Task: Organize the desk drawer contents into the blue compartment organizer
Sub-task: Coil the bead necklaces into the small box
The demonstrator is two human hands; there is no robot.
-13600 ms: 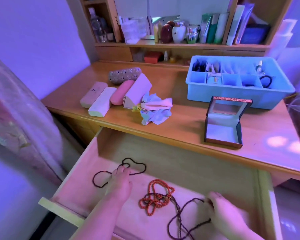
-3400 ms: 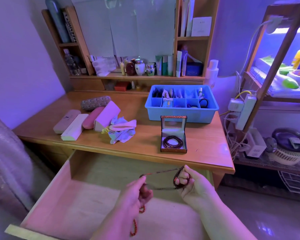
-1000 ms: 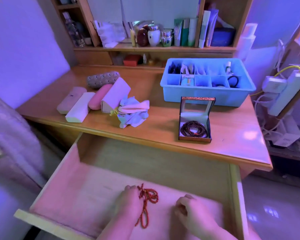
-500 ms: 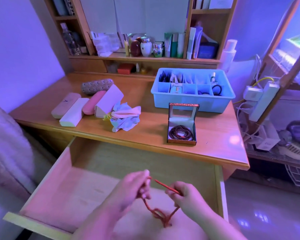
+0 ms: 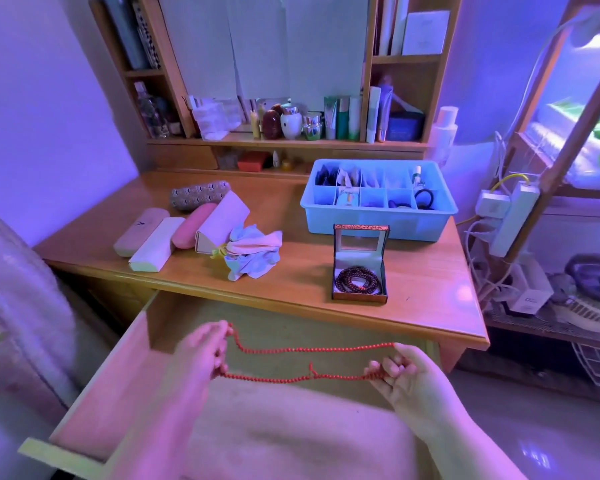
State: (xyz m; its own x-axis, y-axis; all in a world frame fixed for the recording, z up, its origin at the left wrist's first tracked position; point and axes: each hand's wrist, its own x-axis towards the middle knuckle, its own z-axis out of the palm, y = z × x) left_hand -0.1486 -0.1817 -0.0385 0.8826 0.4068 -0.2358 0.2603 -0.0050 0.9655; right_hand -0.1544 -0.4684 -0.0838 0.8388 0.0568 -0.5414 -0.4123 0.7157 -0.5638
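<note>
Left hand (image 5: pixel 205 351): fingers pinch red bead string (image 5: pixel 312 349).
Right hand (image 5: pixel 400 370): fingers grip the opposite end.
String location: taut above open wooden drawer (image 5: pixel 94 393).
Risk: overtension may snap it.

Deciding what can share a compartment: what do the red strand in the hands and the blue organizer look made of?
Red bead strand: small matte round beads on cord, perhaps coral or dyed wood; held taut by the left hand and right hand. Blue organizer: moulded plastic, with smooth, slightly glossy walls and thin dividers.
</note>
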